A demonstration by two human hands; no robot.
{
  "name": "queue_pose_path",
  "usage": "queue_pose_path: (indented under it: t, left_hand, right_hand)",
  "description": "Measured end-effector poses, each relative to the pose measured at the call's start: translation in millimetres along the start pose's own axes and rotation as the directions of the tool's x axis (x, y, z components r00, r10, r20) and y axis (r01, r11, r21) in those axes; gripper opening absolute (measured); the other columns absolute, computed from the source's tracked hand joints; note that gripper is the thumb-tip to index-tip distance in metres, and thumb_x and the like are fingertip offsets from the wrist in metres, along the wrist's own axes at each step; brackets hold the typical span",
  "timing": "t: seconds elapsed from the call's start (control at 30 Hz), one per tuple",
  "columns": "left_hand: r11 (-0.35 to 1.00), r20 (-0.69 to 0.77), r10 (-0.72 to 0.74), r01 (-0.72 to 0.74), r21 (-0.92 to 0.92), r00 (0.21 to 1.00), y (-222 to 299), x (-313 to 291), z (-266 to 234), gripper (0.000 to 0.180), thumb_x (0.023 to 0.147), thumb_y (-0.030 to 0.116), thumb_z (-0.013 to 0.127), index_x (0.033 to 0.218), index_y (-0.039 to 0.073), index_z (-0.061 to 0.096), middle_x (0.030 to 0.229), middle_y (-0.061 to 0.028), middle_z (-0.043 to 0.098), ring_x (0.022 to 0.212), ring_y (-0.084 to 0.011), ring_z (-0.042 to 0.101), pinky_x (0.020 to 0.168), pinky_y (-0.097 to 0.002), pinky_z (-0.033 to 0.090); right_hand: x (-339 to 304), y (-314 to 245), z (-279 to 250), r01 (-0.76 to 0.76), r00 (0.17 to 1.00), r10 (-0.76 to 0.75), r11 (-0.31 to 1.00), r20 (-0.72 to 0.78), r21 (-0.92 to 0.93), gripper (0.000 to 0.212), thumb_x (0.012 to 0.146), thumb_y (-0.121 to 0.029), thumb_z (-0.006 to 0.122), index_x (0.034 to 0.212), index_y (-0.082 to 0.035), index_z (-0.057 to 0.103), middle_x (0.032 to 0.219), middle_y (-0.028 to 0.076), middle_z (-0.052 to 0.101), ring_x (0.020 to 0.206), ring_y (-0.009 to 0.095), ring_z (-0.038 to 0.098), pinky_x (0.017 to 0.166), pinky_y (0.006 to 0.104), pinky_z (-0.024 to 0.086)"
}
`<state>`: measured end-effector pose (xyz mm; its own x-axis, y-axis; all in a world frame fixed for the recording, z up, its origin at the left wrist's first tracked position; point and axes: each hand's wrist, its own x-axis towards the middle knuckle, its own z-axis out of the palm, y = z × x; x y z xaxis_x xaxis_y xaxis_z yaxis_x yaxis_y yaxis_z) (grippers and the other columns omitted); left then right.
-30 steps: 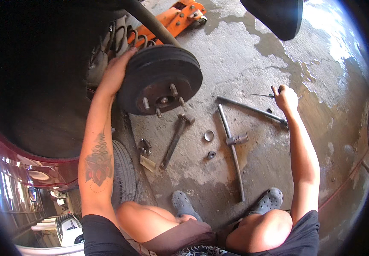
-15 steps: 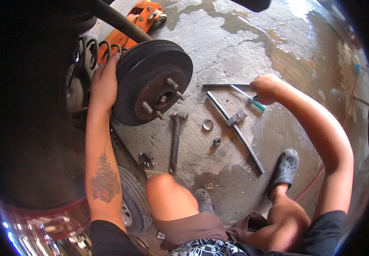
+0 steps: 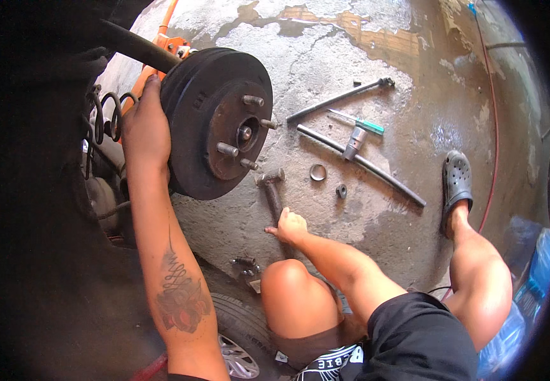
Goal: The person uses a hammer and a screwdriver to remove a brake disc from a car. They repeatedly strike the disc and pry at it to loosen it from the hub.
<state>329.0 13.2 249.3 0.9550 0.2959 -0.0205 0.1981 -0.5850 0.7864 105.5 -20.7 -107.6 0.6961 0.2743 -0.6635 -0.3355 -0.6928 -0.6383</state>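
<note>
Head view: left hand (image 3: 148,132) on the brake drum (image 3: 200,130), right hand (image 3: 292,227) at the hammer (image 3: 273,193)
The brake drum sits at the end of the axle beam (image 3: 140,46), wheel studs (image 3: 253,100) facing out; the left hand lies against its inner edge, fingers partly hidden, its grip impossible to tell; the right hand, thumb spread, meets the handle of the hammer, whether closed around it unclear; a green-handled screwdriver (image 3: 369,127) lies by the T-bar socket wrench (image 3: 387,178)

Drum (image 3: 193,143) black, its hub (image 3: 226,127) rust-brown; hammer (image 3: 273,193) dark brown; screwdriver (image 3: 367,126) green-handled; jack (image 3: 172,44) orange; hose (image 3: 494,127) red; clog (image 3: 458,181) grey, dotted with holes; sleeve (image 3: 424,336) black; shorts (image 3: 313,346) brown; floor (image 3: 325,57) pale grey, blotched brown.
</note>
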Motion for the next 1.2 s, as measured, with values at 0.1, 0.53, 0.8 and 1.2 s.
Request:
queue_pose_path:
  t: [0.1, 0.53, 0.8, 1.2]
  left_hand:
    - [0.996, 0.041, -0.035, 0.039, -0.081, 0.999, -0.8, 2.6, 0.7, 0.07, 0.099, 0.049, 0.051, 0.129, -0.014, 0.059, 0.125, -0.0229, 0.067, 0.112, -0.0303, 0.065, 0.098, -0.0388, 0.047]
    - [0.972, -0.02, -0.017, 0.022, 0.232, 1.0, -6.9, 14.8, 2.0, 0.077, 0.096, 0.057, 0.046, 0.128, -0.011, 0.06, 0.132, -0.0302, 0.061, 0.126, -0.0428, 0.058, 0.104, -0.0458, 0.043]
    - [0.999, 0.04, -0.05, 0.049, 0.006, 0.998, 3.1, 1.2, -3.0, 0.059, 0.102, 0.042, 0.045, 0.128, -0.009, 0.063, 0.123, -0.0181, 0.069, 0.11, -0.0265, 0.067, 0.096, -0.0367, 0.049]
    - [0.978, 0.053, -0.184, 0.178, 0.107, 0.981, 10.3, 10.9, -9.9, 0.054, 0.105, 0.036, 0.042, 0.139, -0.002, 0.058, 0.134, -0.0101, 0.064, 0.119, -0.0219, 0.06, 0.102, -0.0315, 0.043]
  right_hand:
    - [12.1, 1.6, 25.5, -0.038, 0.998, 0.04, 0.999, -0.038, 0.033, 0.075, 0.081, -0.044, 0.077, 0.127, 0.006, 0.045, 0.11, 0.027, 0.068, 0.104, 0.039, 0.069, 0.09, 0.0479, 0.056]
    - [-35.6, 16.7, -64.9, -0.008, 0.933, 0.151, 0.916, -0.326, 0.401, 0.059, 0.083, -0.02, 0.073, 0.131, -0.001, 0.044, 0.097, 0.027, 0.07, 0.094, 0.045, 0.07, 0.081, 0.0499, 0.057]
    - [-58.3, 58.5, -105.7, -0.008, 0.998, 0.056, -0.068, 0.011, 0.998, 0.046, 0.088, -0.017, 0.076, 0.125, -0.004, 0.053, 0.087, 0.007, 0.061, 0.069, 0.019, 0.06, 0.054, 0.0381, 0.053]
    - [-134.3, -34.1, -186.5, 0.395, 0.903, 0.275, -0.221, -0.331, 0.892, 0.031, 0.086, -0.003, 0.067, 0.109, -0.003, 0.046, 0.067, 0.006, 0.053, 0.045, 0.016, 0.053, 0.041, 0.0328, 0.046]
